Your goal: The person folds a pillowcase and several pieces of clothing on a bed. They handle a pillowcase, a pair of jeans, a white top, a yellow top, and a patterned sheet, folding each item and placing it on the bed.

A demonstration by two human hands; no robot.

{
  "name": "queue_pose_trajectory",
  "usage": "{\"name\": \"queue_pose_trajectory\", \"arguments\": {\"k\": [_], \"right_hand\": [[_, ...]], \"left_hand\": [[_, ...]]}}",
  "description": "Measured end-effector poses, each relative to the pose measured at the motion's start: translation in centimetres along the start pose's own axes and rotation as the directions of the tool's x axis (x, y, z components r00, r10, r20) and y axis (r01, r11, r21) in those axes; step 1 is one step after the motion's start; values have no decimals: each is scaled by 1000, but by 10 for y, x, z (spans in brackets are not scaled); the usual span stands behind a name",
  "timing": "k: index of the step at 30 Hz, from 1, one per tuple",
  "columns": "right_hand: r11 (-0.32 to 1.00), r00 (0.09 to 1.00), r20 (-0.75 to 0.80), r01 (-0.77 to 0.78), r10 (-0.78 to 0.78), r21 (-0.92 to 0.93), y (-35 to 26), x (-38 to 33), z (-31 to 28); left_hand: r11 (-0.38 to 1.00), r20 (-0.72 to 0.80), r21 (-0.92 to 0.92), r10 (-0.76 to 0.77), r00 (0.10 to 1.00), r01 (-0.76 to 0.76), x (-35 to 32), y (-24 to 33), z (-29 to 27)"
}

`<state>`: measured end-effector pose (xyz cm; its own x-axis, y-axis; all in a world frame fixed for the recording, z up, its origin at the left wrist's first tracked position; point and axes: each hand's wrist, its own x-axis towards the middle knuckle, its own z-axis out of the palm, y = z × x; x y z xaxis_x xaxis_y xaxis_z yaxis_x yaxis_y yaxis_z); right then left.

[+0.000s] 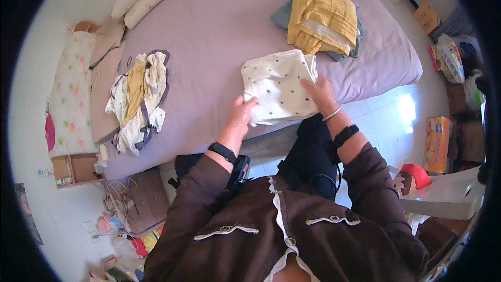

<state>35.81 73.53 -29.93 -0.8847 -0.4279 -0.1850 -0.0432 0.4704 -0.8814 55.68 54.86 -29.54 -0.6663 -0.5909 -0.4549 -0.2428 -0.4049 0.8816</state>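
A white cloth with small dark spots (276, 86), folded into a rough square, is held between my two hands at the near edge of the bed. My left hand (242, 112) grips its lower left corner, thumb on top. On the opposite side, my right hand (319, 93) pinches the right edge, where the folded layers show. Just beyond the cloth lies a stack of folded yellow fabric (322, 18) with blue-green fabric (282, 14) beneath it. To the left, a crumpled white and yellow garment with dark trim (138, 99) rests on the bed.
The mauve bedsheet (209, 36) spreads beneath these things. Rolled pillows (151, 0) lie at the far left, beside the headboard (107, 94). A white chair (449, 196) stands at my right, near an orange box (437, 143) and several bags. Cables (122, 193) trail over a brown cabinet at lower left.
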Motion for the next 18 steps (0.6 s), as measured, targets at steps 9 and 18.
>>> {"name": "queue_pose_trajectory", "arguments": {"k": [9,18], "right_hand": [[790,750,654,459,-99,-407,-38,-29,21],[704,815,396,571,-423,-423,-121,73,156]], "left_hand": [[953,-115,241,-158,981,182,-13,1,-132],[979,-25,101,-174,984,176,-21,-35,-147]]}}
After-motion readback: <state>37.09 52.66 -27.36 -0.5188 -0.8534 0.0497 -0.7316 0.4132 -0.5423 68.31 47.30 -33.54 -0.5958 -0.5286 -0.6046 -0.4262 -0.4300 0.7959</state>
